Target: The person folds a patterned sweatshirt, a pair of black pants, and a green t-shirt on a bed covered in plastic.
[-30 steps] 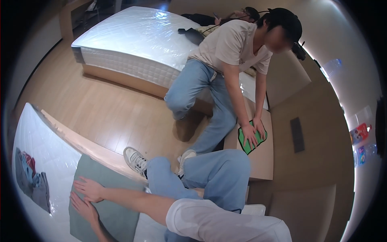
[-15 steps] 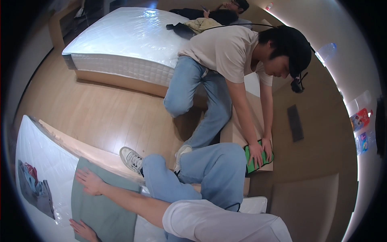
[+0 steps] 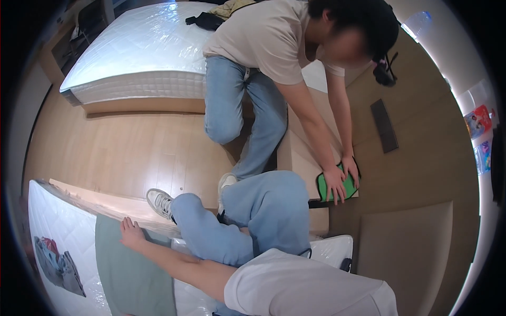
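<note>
A grey-green cloth [image 3: 132, 274] lies spread over the plastic-wrapped white mattress [image 3: 60, 226] at the lower left. My right hand [image 3: 132, 235] rests at the cloth's far edge, fingers outstretched and apart, gripping nothing. My left hand is not seen; the cloth's near part runs out at the lower edge. On the mattress to the left of the cloth lies a crumpled grey-blue garment [image 3: 60, 268] with a bit of red. My bent legs [image 3: 269, 210] in light blue jeans fill the middle.
A co-worker [image 3: 258, 42] leans over a low wooden cabinet [image 3: 305, 142], both hands on a bright green cloth [image 3: 329, 187]. Another plastic-covered mattress [image 3: 137, 47] stands at the back. A brown panelled wall [image 3: 411, 168] bounds the right, and wooden floor [image 3: 116, 142] lies between the beds.
My right hand has shifted along the grey-green cloth to its far edge. My left hand has gone out of the picture. The co-worker's hands stay on the bright green cloth.
</note>
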`<state>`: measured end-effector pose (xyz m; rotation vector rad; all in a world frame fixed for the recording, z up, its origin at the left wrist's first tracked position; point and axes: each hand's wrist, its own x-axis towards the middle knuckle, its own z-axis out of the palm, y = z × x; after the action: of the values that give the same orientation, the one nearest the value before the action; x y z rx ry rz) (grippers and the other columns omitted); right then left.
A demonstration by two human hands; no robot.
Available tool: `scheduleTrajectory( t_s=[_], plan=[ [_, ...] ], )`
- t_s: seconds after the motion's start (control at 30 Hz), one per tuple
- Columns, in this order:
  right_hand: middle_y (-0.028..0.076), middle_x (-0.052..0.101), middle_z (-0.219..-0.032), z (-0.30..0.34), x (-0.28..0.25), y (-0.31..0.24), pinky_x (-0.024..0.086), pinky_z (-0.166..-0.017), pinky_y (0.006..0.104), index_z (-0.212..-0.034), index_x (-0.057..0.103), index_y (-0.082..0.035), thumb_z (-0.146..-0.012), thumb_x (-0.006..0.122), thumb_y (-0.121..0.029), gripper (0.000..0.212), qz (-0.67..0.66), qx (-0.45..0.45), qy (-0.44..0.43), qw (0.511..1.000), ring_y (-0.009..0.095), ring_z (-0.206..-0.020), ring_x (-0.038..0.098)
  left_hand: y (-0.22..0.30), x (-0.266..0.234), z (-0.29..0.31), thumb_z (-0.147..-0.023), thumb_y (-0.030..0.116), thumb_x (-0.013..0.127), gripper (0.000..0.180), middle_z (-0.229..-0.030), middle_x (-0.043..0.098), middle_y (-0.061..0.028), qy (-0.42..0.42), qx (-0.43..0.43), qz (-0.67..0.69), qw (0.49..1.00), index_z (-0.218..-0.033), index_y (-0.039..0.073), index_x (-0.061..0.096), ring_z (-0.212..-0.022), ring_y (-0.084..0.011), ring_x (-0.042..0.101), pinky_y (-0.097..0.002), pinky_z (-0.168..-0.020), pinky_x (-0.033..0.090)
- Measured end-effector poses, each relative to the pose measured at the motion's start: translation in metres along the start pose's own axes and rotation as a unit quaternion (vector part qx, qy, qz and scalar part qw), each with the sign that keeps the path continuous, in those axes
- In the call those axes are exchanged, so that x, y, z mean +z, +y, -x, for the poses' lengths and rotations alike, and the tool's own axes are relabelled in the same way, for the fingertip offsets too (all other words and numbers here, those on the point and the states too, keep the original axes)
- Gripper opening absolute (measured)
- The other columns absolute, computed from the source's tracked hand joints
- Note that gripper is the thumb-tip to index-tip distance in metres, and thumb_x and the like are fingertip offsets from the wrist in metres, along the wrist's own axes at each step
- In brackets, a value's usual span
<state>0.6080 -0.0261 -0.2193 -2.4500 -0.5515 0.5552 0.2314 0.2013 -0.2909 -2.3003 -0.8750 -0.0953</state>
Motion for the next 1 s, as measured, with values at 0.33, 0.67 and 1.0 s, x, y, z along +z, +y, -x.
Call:
scheduleTrajectory(
  t_s=[0.33,0.67,1.0],
  plan=[
    [0.013,0.053,-0.126,-0.001,-0.041,-0.007,0.045,-0.092,0.0402,-0.125,0.05,-0.002,-0.083,0.066,-0.036,0.056,-0.042,0.173,-0.034,0.984,0.026,-0.12,0.049,0.076,-0.084,0.042,-0.097,0.03,0.043,0.05,-0.133,0.046,-0.026,-0.126,-0.074,0.001,0.989,-0.133,-0.004,0.043,-0.121,-0.0425,0.045,-0.049,-0.096,0.038],
    [0.012,0.063,-0.115,0.025,-0.066,0.026,0.05,-0.089,0.0424,-0.122,0.055,-0.004,-0.064,0.084,-0.041,0.075,-0.064,0.138,-0.136,0.979,0.028,-0.108,0.062,0.077,-0.225,-0.021,-0.093,0.025,0.05,0.063,-0.148,0.031,-0.0245,-0.347,-0.173,0.19,0.902,-0.146,-0.001,0.027,-0.138,-0.0384,0.029,-0.0451,-0.113,0.024],
    [0.016,0.071,-0.084,0.012,-0.05,0.046,0.055,-0.079,0.0402,-0.083,0.072,-0.004,-0.05,0.076,-0.021,0.038,-0.039,-0.15,-0.164,0.974,0.031,-0.081,0.068,0.222,-0.25,-0.203,-0.054,0.008,0.075,0.071,-0.139,0.042,-0.0197,-0.114,0.478,0.38,0.784,-0.121,0.007,0.052,-0.132,-0.0394,0.036,-0.0481,-0.109,0.032]
  ],
)
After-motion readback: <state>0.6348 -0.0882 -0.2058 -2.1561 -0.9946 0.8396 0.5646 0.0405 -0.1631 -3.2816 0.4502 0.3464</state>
